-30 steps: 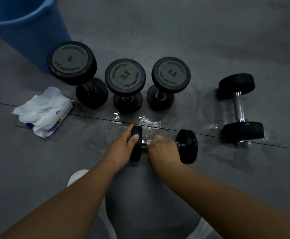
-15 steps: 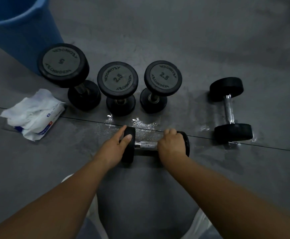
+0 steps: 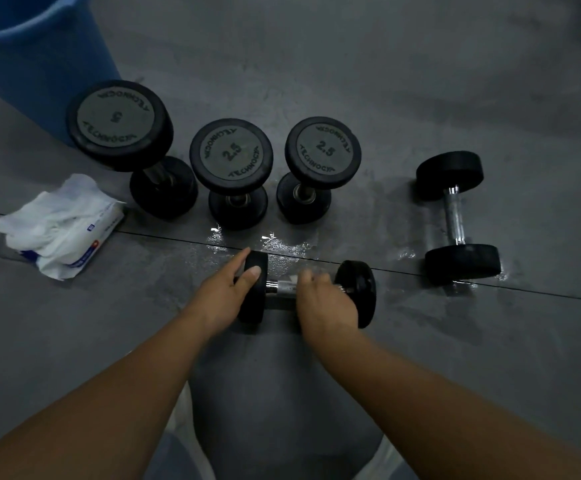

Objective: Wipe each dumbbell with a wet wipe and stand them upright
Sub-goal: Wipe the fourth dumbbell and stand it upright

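Note:
A small black dumbbell (image 3: 358, 292) lies on its side on the grey floor in front of me. My left hand (image 3: 225, 294) grips its left head. My right hand (image 3: 323, 303) is curled over the chrome handle with a bit of white wet wipe (image 3: 291, 281) showing under the fingers. Three dumbbells stand upright behind: one marked 5 (image 3: 117, 124), and two marked 2.5 (image 3: 231, 154) (image 3: 323, 151). Another small dumbbell (image 3: 455, 216) lies on its side at the right.
An open pack of wet wipes (image 3: 60, 225) lies on the floor at the left. A blue bucket (image 3: 36, 53) stands at the back left. Wet patches (image 3: 282, 245) shine on the floor around the lying dumbbells. A floor seam runs left to right.
My right hand slid from the right head back along the handle toward the middle. The left hand kept its hold on the left head.

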`<state>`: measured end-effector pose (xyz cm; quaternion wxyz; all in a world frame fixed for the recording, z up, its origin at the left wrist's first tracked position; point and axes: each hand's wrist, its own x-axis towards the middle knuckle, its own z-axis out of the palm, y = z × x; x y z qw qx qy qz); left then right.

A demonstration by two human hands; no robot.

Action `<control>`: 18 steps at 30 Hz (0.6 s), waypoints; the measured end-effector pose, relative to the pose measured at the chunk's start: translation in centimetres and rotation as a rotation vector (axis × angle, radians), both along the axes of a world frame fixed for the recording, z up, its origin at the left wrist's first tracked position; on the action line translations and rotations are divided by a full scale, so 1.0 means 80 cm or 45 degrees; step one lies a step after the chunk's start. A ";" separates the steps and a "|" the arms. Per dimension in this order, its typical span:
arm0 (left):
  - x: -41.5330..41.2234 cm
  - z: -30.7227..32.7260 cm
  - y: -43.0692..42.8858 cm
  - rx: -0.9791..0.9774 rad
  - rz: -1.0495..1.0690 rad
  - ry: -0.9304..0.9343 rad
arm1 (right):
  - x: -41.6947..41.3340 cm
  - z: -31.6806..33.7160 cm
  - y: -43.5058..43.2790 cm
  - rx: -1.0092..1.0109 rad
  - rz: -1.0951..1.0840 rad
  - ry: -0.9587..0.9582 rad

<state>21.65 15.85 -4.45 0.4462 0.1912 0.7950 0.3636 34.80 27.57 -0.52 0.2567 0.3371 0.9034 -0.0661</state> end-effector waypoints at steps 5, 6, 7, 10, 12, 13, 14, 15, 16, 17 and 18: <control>-0.001 0.006 0.005 -0.008 -0.014 0.026 | -0.001 0.002 0.019 0.051 -0.022 -0.071; -0.001 0.007 0.005 -0.006 -0.018 0.031 | -0.002 -0.001 0.013 0.045 0.004 -0.122; 0.000 0.008 0.005 -0.003 -0.019 0.037 | -0.003 -0.002 0.004 0.024 0.008 -0.166; -0.001 0.011 0.006 -0.010 -0.009 0.041 | -0.012 -0.006 0.002 0.216 0.059 -0.277; -0.002 0.011 0.007 -0.003 0.003 0.019 | -0.011 -0.005 0.015 0.384 0.174 -0.368; -0.002 0.010 0.006 0.002 0.001 0.006 | -0.010 -0.004 0.018 0.405 0.240 -0.421; -0.002 0.008 0.005 0.003 -0.005 -0.002 | -0.010 -0.007 0.019 0.387 0.302 -0.445; -0.001 0.007 0.003 -0.001 -0.015 -0.001 | -0.012 -0.006 0.019 0.357 0.340 -0.445; -0.001 0.005 0.002 -0.011 -0.019 0.000 | -0.018 -0.003 0.020 0.306 0.347 -0.381; -0.002 0.004 0.001 -0.018 -0.017 -0.002 | -0.025 0.001 0.023 0.244 0.316 -0.286; -0.002 0.003 0.001 -0.018 -0.010 -0.010 | -0.030 0.005 0.030 0.187 0.256 -0.185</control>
